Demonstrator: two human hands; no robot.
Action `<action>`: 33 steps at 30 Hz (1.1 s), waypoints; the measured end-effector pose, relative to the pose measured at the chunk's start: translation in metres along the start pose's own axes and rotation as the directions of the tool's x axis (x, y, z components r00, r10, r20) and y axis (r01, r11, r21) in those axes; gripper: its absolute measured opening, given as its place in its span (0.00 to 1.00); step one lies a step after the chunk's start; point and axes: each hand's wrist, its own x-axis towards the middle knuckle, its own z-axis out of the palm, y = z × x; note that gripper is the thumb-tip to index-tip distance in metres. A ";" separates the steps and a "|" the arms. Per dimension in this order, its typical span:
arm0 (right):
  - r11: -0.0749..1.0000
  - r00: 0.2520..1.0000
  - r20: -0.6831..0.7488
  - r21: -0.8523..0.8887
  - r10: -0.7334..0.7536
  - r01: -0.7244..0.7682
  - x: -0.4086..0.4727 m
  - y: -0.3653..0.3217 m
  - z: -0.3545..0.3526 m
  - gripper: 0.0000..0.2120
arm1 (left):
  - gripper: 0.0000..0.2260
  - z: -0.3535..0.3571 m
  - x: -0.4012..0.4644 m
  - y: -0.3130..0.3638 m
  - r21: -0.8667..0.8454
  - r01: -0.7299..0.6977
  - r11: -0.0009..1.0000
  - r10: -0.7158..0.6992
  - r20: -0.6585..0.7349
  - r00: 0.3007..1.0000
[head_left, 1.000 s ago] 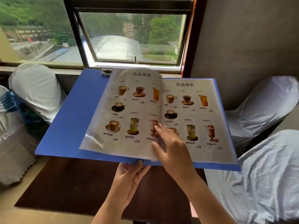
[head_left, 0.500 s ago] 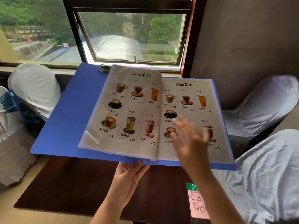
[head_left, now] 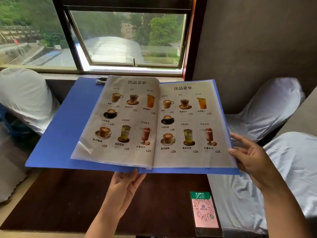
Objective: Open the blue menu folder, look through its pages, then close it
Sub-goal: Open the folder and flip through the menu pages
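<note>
The blue menu folder [head_left: 68,127] is held open above the dark table, tilted towards me. Two drink-menu pages in clear sleeves show: a left page [head_left: 123,121] that bulges up near the spine, and a right page [head_left: 188,126] lying flat. My left hand [head_left: 125,188] supports the folder from below at the spine, palm up, fingertips under the near edge. My right hand [head_left: 252,157] is at the folder's right edge, fingers spread, with the fingertips touching the edge of the right page and cover.
A dark wooden table [head_left: 68,203] lies below, with a pink and green QR-code card [head_left: 204,210] at its right. White-covered chairs stand at left [head_left: 25,98] and right [head_left: 267,107]. A window [head_left: 127,40] is straight ahead, its sill just behind the folder.
My right hand has left the middle of the right page and moved out to the folder's right edge. The turned page has settled on the left stack. The QR card has come into view.
</note>
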 end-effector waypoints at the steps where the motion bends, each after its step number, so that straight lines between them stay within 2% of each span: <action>1: 1.000 1.000 0.018 0.022 -0.003 0.002 0.000 0.002 0.000 0.20 | 0.15 0.000 0.000 0.001 -0.004 0.002 1.000 -0.002 0.000 1.000; 7: 0.991 0.992 0.126 0.129 0.011 -0.028 0.001 0.009 0.003 0.28 | 0.15 -0.003 -0.001 0.007 0.058 -0.038 0.998 0.037 0.023 0.999; 9: 0.990 0.991 0.130 0.138 0.001 -0.019 0.002 0.013 0.005 0.25 | 0.14 -0.005 -0.002 0.010 0.144 -0.068 0.987 0.063 0.040 0.997; 11: 0.987 0.993 0.120 0.158 -0.007 -0.012 0.002 0.017 0.007 0.23 | 0.12 -0.005 -0.001 0.014 0.310 -0.136 0.941 0.115 0.086 0.990; 13: 0.985 0.994 0.111 0.175 -0.016 -0.003 0.001 0.019 0.010 0.22 | 0.11 -0.002 -0.001 0.018 0.544 -0.226 0.808 0.160 0.167 0.973; 16: 0.983 0.994 0.101 0.182 -0.040 0.021 -0.001 0.020 0.016 0.22 | 0.07 0.000 0.000 0.024 0.818 -0.314 0.481 0.224 0.231 0.947; 18: 0.981 0.995 0.089 0.190 -0.053 0.035 -0.003 0.021 0.019 0.23 | 0.03 0.000 -0.002 0.025 0.895 -0.327 0.304 0.254 0.255 0.933; 20: 0.979 0.995 0.073 0.199 -0.064 0.049 -0.005 0.021 0.020 0.23 | 0.10 0.003 -0.003 0.026 0.911 -0.346 0.225 0.219 0.299 0.929; 21: 0.977 0.995 0.066 0.206 -0.068 0.053 -0.006 0.022 0.021 0.23 | 0.16 0.003 -0.004 0.029 0.890 -0.358 0.284 0.164 0.323 0.932; 22: 0.975 0.996 0.061 0.213 -0.072 0.057 -0.006 0.022 0.021 0.22 | 0.20 0.004 -0.005 0.034 0.837 -0.343 0.427 0.080 0.343 0.936; 24: 0.972 0.996 0.058 0.226 -0.075 0.060 -0.007 0.024 0.022 0.22 | 0.21 0.006 -0.004 0.047 0.613 -0.189 0.767 -0.046 0.347 0.937; 25: 0.970 0.996 0.059 0.235 -0.071 0.056 -0.008 0.025 0.023 0.21 | 0.20 0.007 -0.001 0.051 0.496 -0.088 0.864 -0.091 0.325 0.941; 26: 0.968 0.996 0.064 0.248 -0.065 0.047 -0.008 0.026 0.024 0.21 | 0.15 0.009 0.002 0.055 0.444 -0.046 0.895 -0.101 0.303 0.948; 27: 0.964 0.996 0.072 0.264 -0.059 0.038 -0.007 0.027 0.024 0.21 | 0.12 0.011 0.008 0.054 0.469 -0.055 0.881 -0.082 0.267 0.960; 29: 0.958 0.993 0.097 0.284 -0.060 0.030 -0.007 0.028 0.027 0.22 | 0.11 0.014 0.020 0.048 0.612 -0.046 0.789 -0.048 0.135 0.990; 31: 0.958 0.990 0.124 0.287 -0.062 0.024 -0.007 0.028 0.030 0.23 | 0.13 0.009 0.025 0.043 0.645 0.015 0.764 -0.049 0.035 0.998; 33: 0.954 0.986 0.153 0.301 -0.060 0.012 -0.007 0.027 0.033 0.24 | 0.16 0.006 0.027 0.040 0.639 0.032 0.768 -0.097 0.067 0.993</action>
